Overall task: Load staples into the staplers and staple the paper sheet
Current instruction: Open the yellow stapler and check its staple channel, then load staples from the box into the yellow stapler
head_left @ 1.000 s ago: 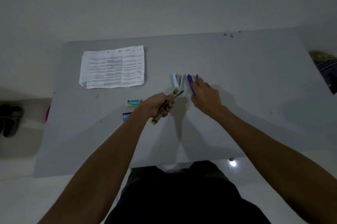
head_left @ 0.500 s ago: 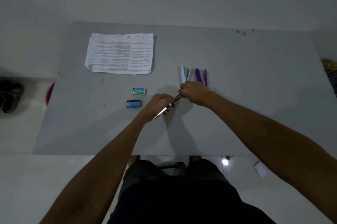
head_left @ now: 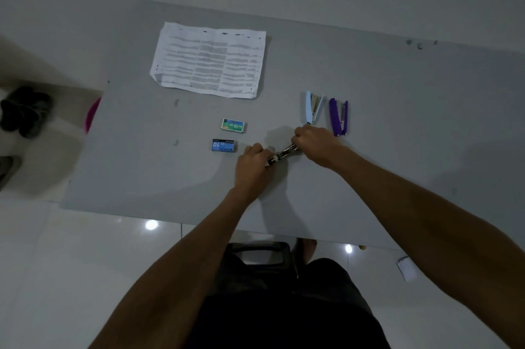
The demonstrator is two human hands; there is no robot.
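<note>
Fingers of the right hand have moved off the purple stapler to pinch the far end of the metal stapler. The left hand grips its near end, over the tabletop. Brace with the left and open the magazine straight. The staple boxes lie just left.

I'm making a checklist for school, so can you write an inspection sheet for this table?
Surface: grey table, a few dark marks.
Job's things: printed paper sheet flat at far left; green staple box and blue staple box nearer; light blue stapler and purple stapler lie open at right; metal stapler held between both hands.
Clutter: nothing seen.
Hands: left hand grips the metal stapler's near end, right hand its far end.
Cables: nothing seen.
Surroundings: shoes on the floor at left; black stool below.
</note>
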